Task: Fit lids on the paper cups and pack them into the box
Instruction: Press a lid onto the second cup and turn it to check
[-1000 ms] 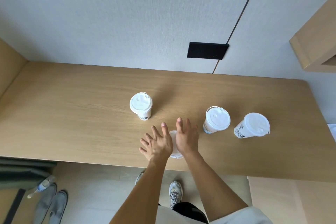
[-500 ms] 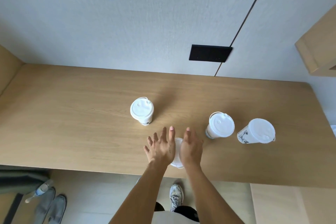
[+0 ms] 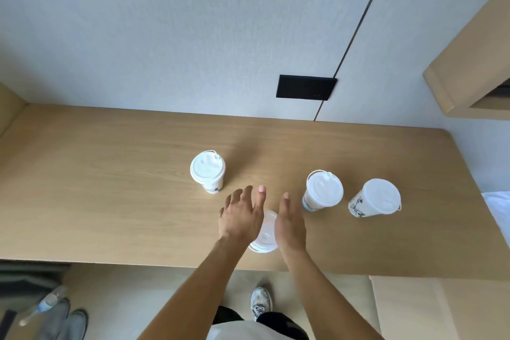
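Note:
A white-lidded paper cup [image 3: 266,232] stands near the table's front edge between my hands. My left hand [image 3: 240,212] lies flat over the lid's left side with its fingers spread. My right hand [image 3: 289,223] lies flat against the lid's right side with its fingers straight. Neither hand curls around the cup. Three more lidded cups stand on the wooden table [image 3: 110,188]: one to the left [image 3: 207,171], one to the right [image 3: 325,190] and one further right [image 3: 382,196].
A tan, box-like surface [image 3: 441,306] sits below the table's front edge at the lower right. A wooden shelf [image 3: 469,69] juts out at the upper right. On the floor are shoes [image 3: 63,323] and a bottle [image 3: 44,303].
My hands have drawn slightly apart and more of the lid shows between them. The three other cups have not moved.

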